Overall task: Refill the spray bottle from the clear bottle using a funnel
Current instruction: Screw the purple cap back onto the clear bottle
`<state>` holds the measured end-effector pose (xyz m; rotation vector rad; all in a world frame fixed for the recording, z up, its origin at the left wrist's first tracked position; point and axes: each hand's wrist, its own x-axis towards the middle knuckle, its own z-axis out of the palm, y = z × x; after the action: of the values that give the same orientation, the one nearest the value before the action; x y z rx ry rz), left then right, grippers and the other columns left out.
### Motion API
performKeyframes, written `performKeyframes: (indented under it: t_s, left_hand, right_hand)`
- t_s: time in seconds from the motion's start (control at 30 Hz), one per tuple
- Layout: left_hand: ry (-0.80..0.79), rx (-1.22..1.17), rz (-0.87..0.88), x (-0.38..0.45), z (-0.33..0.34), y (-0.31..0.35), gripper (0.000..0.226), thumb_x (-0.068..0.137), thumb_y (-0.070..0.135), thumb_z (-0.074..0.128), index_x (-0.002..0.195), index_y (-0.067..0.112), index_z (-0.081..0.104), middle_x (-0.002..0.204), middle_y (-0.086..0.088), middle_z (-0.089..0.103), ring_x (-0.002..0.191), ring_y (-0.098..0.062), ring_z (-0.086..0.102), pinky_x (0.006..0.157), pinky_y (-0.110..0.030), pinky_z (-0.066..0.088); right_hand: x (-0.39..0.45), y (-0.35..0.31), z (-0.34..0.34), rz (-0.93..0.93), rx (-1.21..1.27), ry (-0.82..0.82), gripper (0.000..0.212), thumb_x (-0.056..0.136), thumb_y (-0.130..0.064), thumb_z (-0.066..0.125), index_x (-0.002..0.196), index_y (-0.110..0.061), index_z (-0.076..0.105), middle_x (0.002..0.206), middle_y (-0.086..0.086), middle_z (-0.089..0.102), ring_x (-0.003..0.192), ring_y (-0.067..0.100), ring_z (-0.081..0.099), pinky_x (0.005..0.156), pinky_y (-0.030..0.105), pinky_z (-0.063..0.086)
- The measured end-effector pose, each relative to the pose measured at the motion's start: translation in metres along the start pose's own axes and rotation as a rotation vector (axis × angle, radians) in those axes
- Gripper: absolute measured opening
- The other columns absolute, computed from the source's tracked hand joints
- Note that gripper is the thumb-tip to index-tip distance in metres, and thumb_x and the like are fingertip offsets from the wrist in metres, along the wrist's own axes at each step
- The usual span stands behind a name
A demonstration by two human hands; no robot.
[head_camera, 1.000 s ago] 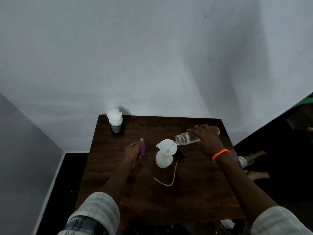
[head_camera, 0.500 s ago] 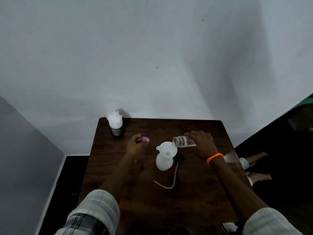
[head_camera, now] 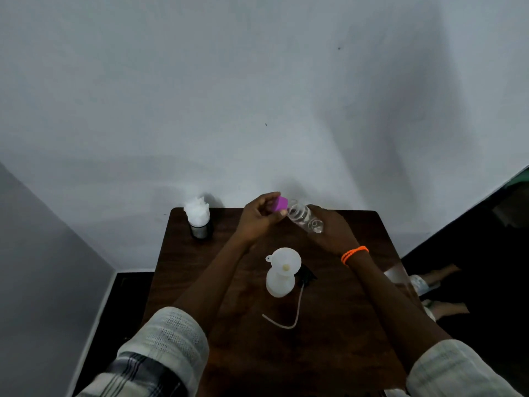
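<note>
Cap meets bottle above the table's far edge.
The left hand (head_camera: 259,217) pinches a purple cap (head_camera: 280,204) at the mouth of the clear bottle (head_camera: 304,217), gripped by the right hand (head_camera: 332,229). Nearer, the spray bottle (head_camera: 280,282) stands on the table (head_camera: 329,339), funnel (head_camera: 284,260) seated in its neck.

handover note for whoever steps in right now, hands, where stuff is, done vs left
Left hand: holds the purple cap at the mouth of the clear bottle.
Right hand: grips the clear bottle, raised over the table's far edge, tilted.
Funnel sits in the white spray bottle; spray head with its tube lies beside it.
Done: pouring appears over.
Left: cap the clear bottle, lift out the funnel, refit the spray head.
</note>
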<state>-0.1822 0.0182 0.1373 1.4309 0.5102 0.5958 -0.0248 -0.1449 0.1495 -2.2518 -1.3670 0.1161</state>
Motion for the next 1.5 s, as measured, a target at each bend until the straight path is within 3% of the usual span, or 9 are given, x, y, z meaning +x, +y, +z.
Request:
performKeyframes:
  t_s: [0.3, 0.5, 0.63, 0.73, 0.83, 0.93, 1.0, 1.1, 1.5]
  left_hand:
    - [-0.082, 0.151, 0.124, 0.019, -0.009, 0.042, 0.049, 0.081, 0.007, 0.081, 0.127, 0.014, 0.066, 0.117, -0.002, 0.071, 0.110, -0.018, 0.067, 0.095, -0.025, 0.053]
    - [-0.157, 0.195, 0.132, 0.029, -0.023, 0.058, 0.047, 0.083, 0.005, 0.078, 0.127, 0.018, 0.066, 0.124, -0.002, 0.069, 0.116, -0.018, 0.065, 0.100, -0.037, 0.053]
    - [-0.246, 0.208, 0.108, 0.034, -0.032, 0.069, 0.048, 0.086, -0.003, 0.071, 0.130, 0.017, 0.064, 0.130, 0.000, 0.066, 0.123, -0.014, 0.060, 0.104, -0.034, 0.050]
    - [-0.181, 0.106, 0.083, 0.032, -0.027, 0.072, 0.038, 0.086, 0.002, 0.073, 0.122, 0.014, 0.070, 0.124, -0.003, 0.070, 0.120, -0.019, 0.062, 0.105, -0.039, 0.050]
    - [0.001, 0.013, 0.119, 0.029, -0.019, 0.068, 0.027, 0.081, 0.018, 0.082, 0.105, 0.011, 0.074, 0.108, -0.005, 0.074, 0.101, -0.019, 0.066, 0.099, -0.047, 0.052]
    - [0.135, -0.047, 0.120, 0.028, -0.014, 0.067, 0.032, 0.075, 0.010, 0.086, 0.102, 0.007, 0.071, 0.091, 0.000, 0.073, 0.087, -0.014, 0.065, 0.090, -0.040, 0.056]
    - [0.130, -0.087, 0.109, 0.028, -0.014, 0.068, 0.038, 0.075, 0.004, 0.085, 0.109, 0.007, 0.069, 0.087, 0.004, 0.073, 0.086, -0.012, 0.066, 0.088, -0.034, 0.056]
    - [0.089, -0.126, 0.107, 0.027, -0.019, 0.071, 0.043, 0.078, 0.001, 0.082, 0.118, 0.006, 0.067, 0.102, -0.008, 0.075, 0.098, -0.018, 0.070, 0.092, -0.035, 0.056]
    - [0.007, -0.109, 0.151, 0.022, -0.026, 0.069, 0.025, 0.089, -0.001, 0.069, 0.114, 0.005, 0.068, 0.118, -0.012, 0.072, 0.109, -0.020, 0.068, 0.102, -0.042, 0.052]
  right_hand:
    - [0.020, -0.029, 0.000, -0.010, 0.139, 0.032, 0.065, 0.063, -0.031, 0.075, 0.126, -0.019, 0.063, 0.100, 0.003, 0.076, 0.086, 0.022, 0.071, 0.074, 0.033, 0.056]
    - [0.026, -0.039, 0.003, -0.003, 0.235, 0.040, 0.066, 0.060, -0.032, 0.080, 0.124, -0.026, 0.063, 0.099, -0.003, 0.075, 0.084, 0.015, 0.071, 0.075, 0.040, 0.057]
    - [0.027, -0.042, 0.002, 0.020, 0.276, 0.035, 0.070, 0.058, -0.033, 0.083, 0.126, -0.028, 0.062, 0.102, -0.004, 0.074, 0.086, 0.015, 0.070, 0.078, 0.041, 0.058]
    - [0.029, -0.041, 0.003, 0.038, 0.294, 0.048, 0.074, 0.057, -0.038, 0.083, 0.127, -0.029, 0.061, 0.103, -0.006, 0.072, 0.088, 0.013, 0.069, 0.080, 0.040, 0.057]
    - [0.031, -0.043, 0.003, 0.038, 0.295, 0.067, 0.075, 0.058, -0.040, 0.083, 0.129, -0.028, 0.061, 0.104, -0.006, 0.071, 0.090, 0.013, 0.068, 0.081, 0.037, 0.057]
    - [0.033, -0.050, 0.002, 0.014, 0.302, 0.076, 0.074, 0.058, -0.037, 0.085, 0.128, -0.026, 0.062, 0.102, -0.005, 0.071, 0.089, 0.014, 0.067, 0.081, 0.035, 0.056]
    - [0.034, -0.053, 0.003, 0.008, 0.307, 0.080, 0.074, 0.059, -0.036, 0.085, 0.128, -0.025, 0.062, 0.101, -0.005, 0.071, 0.089, 0.015, 0.067, 0.081, 0.035, 0.056]
    - [0.036, -0.055, 0.005, 0.025, 0.316, 0.080, 0.076, 0.058, -0.037, 0.085, 0.130, -0.025, 0.062, 0.101, -0.006, 0.071, 0.090, 0.015, 0.067, 0.082, 0.036, 0.056]
    - [0.034, -0.065, 0.005, 0.065, 0.328, 0.098, 0.067, 0.058, -0.028, 0.089, 0.121, -0.029, 0.066, 0.094, -0.009, 0.069, 0.086, 0.011, 0.065, 0.078, 0.027, 0.054]
